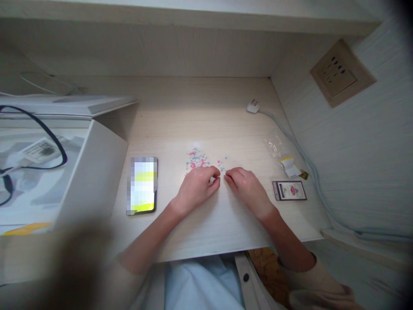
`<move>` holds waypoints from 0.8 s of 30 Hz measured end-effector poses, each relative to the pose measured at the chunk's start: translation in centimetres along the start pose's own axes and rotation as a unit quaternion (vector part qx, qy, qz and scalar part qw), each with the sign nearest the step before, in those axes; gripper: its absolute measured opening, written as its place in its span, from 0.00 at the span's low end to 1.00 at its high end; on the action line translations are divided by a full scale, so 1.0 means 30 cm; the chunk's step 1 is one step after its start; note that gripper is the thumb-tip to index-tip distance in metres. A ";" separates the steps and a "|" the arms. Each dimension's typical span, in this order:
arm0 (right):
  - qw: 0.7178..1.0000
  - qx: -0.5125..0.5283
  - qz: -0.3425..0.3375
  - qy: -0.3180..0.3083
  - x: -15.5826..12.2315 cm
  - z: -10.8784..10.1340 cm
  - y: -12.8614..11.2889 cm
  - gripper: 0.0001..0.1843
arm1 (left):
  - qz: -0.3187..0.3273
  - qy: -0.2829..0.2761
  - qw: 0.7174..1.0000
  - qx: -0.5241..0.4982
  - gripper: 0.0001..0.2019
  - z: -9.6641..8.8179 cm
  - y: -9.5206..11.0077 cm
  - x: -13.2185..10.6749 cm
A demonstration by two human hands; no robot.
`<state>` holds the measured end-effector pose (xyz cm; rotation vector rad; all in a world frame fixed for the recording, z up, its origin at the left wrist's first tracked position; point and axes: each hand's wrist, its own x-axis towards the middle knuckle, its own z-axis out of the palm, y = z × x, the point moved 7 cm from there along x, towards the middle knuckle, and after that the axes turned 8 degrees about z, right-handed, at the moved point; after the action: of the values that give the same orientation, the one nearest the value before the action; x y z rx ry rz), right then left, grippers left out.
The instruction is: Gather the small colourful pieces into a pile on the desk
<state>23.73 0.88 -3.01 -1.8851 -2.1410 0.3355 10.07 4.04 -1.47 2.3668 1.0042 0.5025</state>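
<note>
Hands: two, left grip [196, 187] and right grip [247, 187], curled, just apart; any held piece too small to tell.
Crumbs: two loose pink-and-blue clusters [196, 158], just above the hands, on pale worktop [180, 112].

A person wearing a cream cloth jacket [322, 286] over a pale blue shirt [203, 286]

The jacket hangs open at the front, and its straight cream front edge [250, 280] carries one dark round button [245, 277]. The shirt under it looks soft and has some long folds in the cloth. The right sleeve [322, 288] is thick and makes heavy wrinkles near its lower part, and it ends on the forearm with a plain, rounded edge. The left sleeve [130, 280] seems the same cream colour, but it is a little blurred and dim. Below the sleeves, the forearms, the left hand [195, 189] and the right hand [248, 189] are bare.
</note>
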 end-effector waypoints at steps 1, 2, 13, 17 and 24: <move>1.000 0.014 -0.001 0.009 -0.005 -0.003 -0.001 0.11 | -0.001 0.000 1.000 -0.002 0.05 -0.002 -0.001 -0.001; 0.999 0.034 -0.001 0.018 -0.008 -0.006 0.000 0.11 | 0.001 -0.002 1.000 -0.002 0.05 -0.002 -0.001 -0.001; 0.986 0.168 -0.009 0.010 0.007 -0.002 0.019 0.03 | 0.033 -0.060 0.996 0.060 0.09 0.016 -0.016 0.060; 0.986 0.165 -0.003 0.013 0.019 0.005 0.025 0.03 | 0.041 -0.088 0.990 0.101 0.12 0.028 -0.005 0.093; 0.980 0.201 0.010 0.000 0.025 0.003 0.027 0.03 | 0.066 -0.139 0.976 0.151 0.11 0.022 0.038 0.117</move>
<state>24.37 1.74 -3.33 -1.6711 -1.8785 0.7132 13.34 5.76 -0.88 2.6919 0.8472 0.0599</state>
